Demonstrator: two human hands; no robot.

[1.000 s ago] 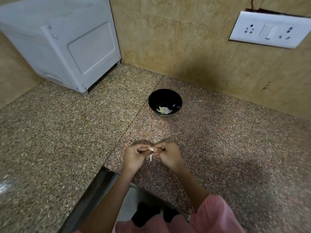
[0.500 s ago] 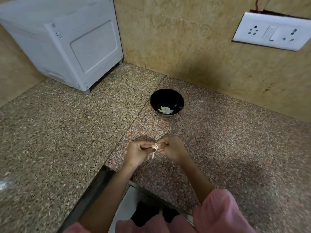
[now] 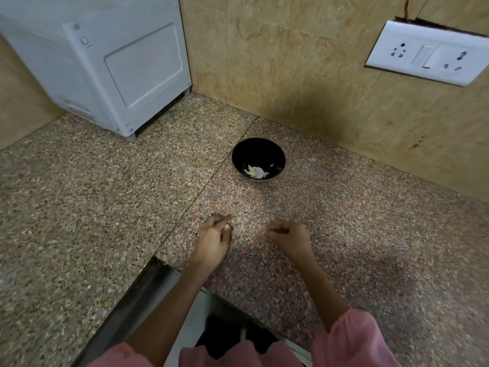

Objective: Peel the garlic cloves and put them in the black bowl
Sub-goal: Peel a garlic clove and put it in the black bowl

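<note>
I see the fingers of my left hand curled in and bunched at the tips, as if pinching something small against the thumb; it may be a clove, but the view is too coarse there to tell. The fingers of my right hand are curled under too, and I cannot tell whether they hold a scrap of skin or nothing. The two hands hover apart, low over the speckled worktop.

I judge a clove to be light, firm and a little slick once bared, with papery skin that tears easily and clings. I would pinch it across its thick middle and pick at the skin from the blunt root end, gently, since a hard squeeze could shoot it out.

Farther out, beyond my hands, the black bowl stands upright, glossy and round. In its bottom lie pale, cream-white peeled cloves, clustered toward the near side
</note>
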